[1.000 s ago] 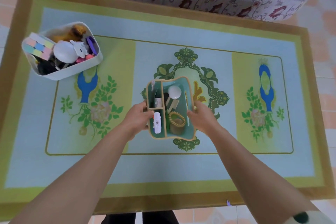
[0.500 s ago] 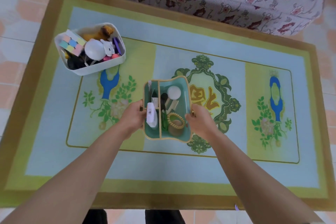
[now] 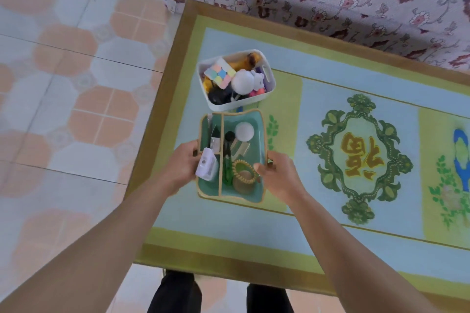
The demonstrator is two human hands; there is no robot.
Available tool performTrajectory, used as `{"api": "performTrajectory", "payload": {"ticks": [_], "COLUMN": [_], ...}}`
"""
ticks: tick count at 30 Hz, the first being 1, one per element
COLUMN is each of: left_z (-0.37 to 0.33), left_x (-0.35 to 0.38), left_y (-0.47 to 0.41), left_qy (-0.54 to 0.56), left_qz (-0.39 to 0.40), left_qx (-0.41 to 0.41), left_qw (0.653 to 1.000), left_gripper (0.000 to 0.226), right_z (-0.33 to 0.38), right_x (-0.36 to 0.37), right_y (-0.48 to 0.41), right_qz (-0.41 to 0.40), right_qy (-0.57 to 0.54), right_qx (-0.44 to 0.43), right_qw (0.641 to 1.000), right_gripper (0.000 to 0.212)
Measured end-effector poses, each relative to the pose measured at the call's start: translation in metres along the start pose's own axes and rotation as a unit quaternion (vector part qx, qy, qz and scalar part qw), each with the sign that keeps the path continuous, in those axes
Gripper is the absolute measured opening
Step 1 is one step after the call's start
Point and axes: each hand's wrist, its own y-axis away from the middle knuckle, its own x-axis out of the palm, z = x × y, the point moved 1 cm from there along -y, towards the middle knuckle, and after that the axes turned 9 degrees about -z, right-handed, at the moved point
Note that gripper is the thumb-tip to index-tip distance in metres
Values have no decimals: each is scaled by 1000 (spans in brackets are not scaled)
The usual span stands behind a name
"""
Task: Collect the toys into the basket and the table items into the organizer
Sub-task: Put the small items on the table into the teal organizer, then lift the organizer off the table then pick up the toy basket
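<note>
Two hands hold the organizer (image 3: 256, 132) by its sides; the left hand (image 3: 181, 164) is closed on the left wall with the thumb over the rim, and the right hand (image 3: 278, 175) is closed on the right wall, thumb lying inside the edge; the organizer sits near the left end of the table (image 3: 330, 226), its far edge just beside the white basket (image 3: 269, 77), perhaps touching it, though I cannot tell. The basket holds the toys: a pastel puzzle cube (image 3: 220, 75), a white ball (image 3: 241, 82) and some soft figures; the organizer holds a white disc (image 3: 244, 131), a coiled hair tie (image 3: 244, 171), a white gadget (image 3: 206, 168) leaning on the divider, and smaller bits I cannot name. The sorting looks finished, so the step in hand seems to be parking the organizer beside the basket; to do it well, keep both grips level so the leaning gadget does not tip out, lower it flat onto the cloth, stop short of nudging the basket, and let go of both sides together. No brand or label can be read on anything; the only writing is a large gold character (image 3: 361, 157) printed in the middle of the tablecloth, which I cannot read with confidence.
</note>
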Motion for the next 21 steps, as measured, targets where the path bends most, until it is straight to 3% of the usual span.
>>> {"api": "performTrajectory", "payload": {"ticks": [1, 4, 7, 9, 10, 13, 19, 21], "left_z": [2, 15, 29, 43, 45, 53, 73, 75], "left_x": [-15, -58, -96, -118, -125, -142, -154, -154], "left_y": [2, 0, -7, -14, -17, -21, -32, -33], "left_qy": [1, -16, -11, -11, -7, -11, -5, -2], "left_qz": [1, -16, -20, -15, -14, -15, -4, 0], "left_qx": [2, 3, 6, 4, 7, 4, -3, -7], "left_qw": [1000, 1000, 1000, 1000, 1000, 1000, 1000, 1000], "left_gripper": [10, 28, 19, 52, 55, 24, 27, 39], "right_z": [10, 37, 58, 71, 76, 90, 93, 91], "right_x": [13, 50, 81, 100, 107, 127, 151, 154], "right_y": [3, 11, 15, 16, 16, 18, 22, 22], "right_qz": [-2, -2, -7, -9, -7, -11, -18, -21], "right_qy": [-7, -27, -31, -33, -31, -34, -21, -23], "right_qx": [-6, -2, 9, 16, 19, 21, 35, 41], "right_qw": [1000, 1000, 999, 999, 999, 999, 999, 999], "right_gripper": [11, 10, 11, 15, 15, 10, 12, 11]}}
